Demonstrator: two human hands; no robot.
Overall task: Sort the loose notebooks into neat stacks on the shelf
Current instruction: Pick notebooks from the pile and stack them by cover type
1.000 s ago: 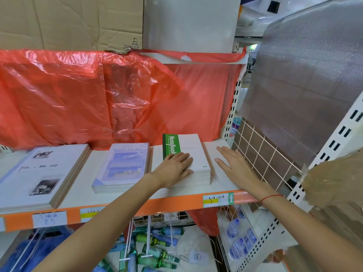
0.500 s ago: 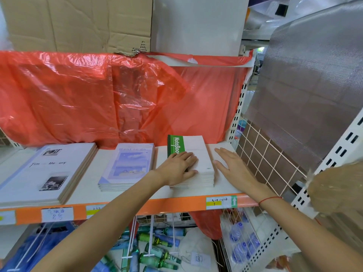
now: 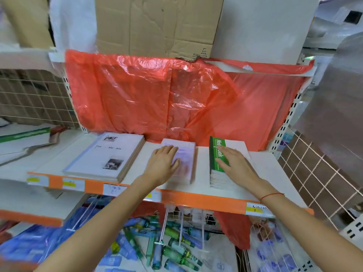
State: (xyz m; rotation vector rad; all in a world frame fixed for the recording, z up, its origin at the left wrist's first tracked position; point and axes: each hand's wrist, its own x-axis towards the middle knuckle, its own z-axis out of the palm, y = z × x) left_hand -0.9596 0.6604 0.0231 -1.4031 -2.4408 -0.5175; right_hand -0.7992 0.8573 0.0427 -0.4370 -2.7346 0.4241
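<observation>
The left hand [image 3: 167, 163] has left the green-spined notebook stack [image 3: 225, 163], now lying flat on the blue-covered stack [image 3: 181, 161] at its nine o'clock. The right hand [image 3: 233, 163], fingers straight, presses the green one, likely squared.

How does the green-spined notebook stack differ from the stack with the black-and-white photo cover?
The green-spined stack is narrower and taller, with the right hand resting on it. The photo-cover stack is wider, lower and untouched. Both lie flat on the shelf.
</observation>
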